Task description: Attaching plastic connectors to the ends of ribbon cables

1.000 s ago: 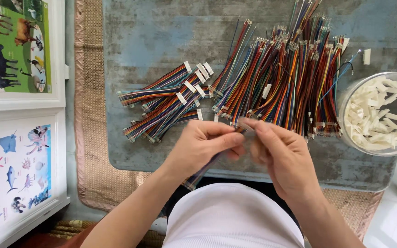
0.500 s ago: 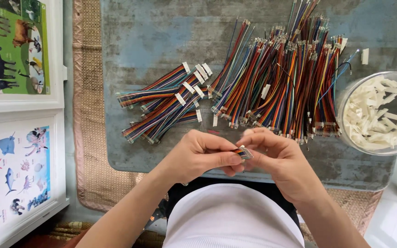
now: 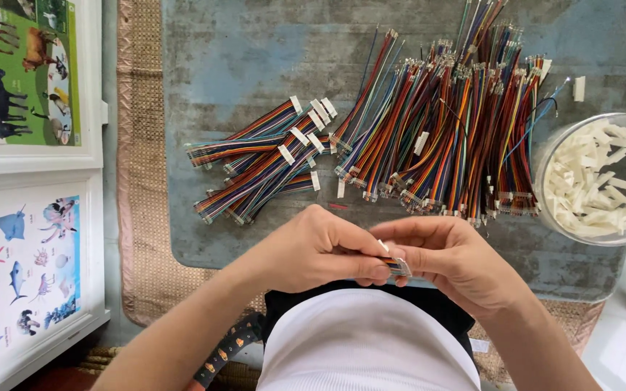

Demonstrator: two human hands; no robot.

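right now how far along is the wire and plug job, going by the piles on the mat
Done: a small pile of wire bundles with white plugs lies fanned at the left of the mat. In hand: the left hand and right hand pinch one wire bundle between them. Left: a much bigger pile of wires, and a clear bowl full of white plugs. Mostly ahead.

Both forearms are bare, no sleeves, rings or watch on the hands. A plain white top [image 3: 367, 344] covers the torso, above dark trousers [image 3: 443, 304].
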